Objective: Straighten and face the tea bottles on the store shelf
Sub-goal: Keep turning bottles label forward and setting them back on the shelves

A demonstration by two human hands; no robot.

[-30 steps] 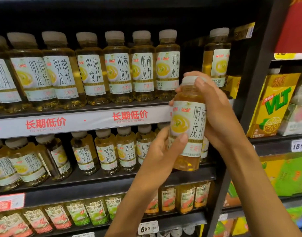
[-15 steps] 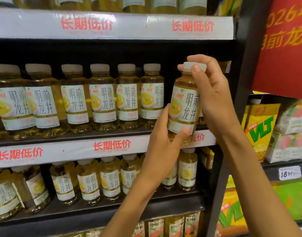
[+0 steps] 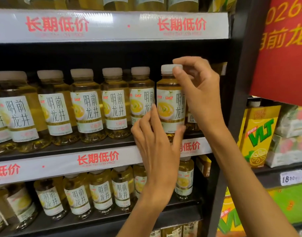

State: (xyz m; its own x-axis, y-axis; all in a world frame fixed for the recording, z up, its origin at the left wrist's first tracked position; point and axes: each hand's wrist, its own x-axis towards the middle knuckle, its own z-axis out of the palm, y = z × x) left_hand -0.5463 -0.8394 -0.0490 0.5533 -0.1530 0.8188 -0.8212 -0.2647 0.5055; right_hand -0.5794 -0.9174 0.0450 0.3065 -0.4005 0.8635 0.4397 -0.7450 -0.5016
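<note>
- Middle shelf [image 3: 95, 147]: the row of tea bottles [image 3: 86, 106] faces front.
- End tea bottle [image 3: 170, 106] stands at the row's right end.
- Left hand [image 3: 155, 144] cups its base; right hand [image 3: 198, 93] pinches the cap [image 3: 167, 69].
- Risk: twisting too hard could tip it into its neighbour [image 3: 140, 103].

I am setting the clear plastic tea bottle with white cap [image 3: 170, 101], previously lifted clear, into the middle shelf [image 3: 95, 144] row's right end; my right hand [image 3: 199, 93] now pinching its cap, left hand [image 3: 157, 144] its base.
</note>
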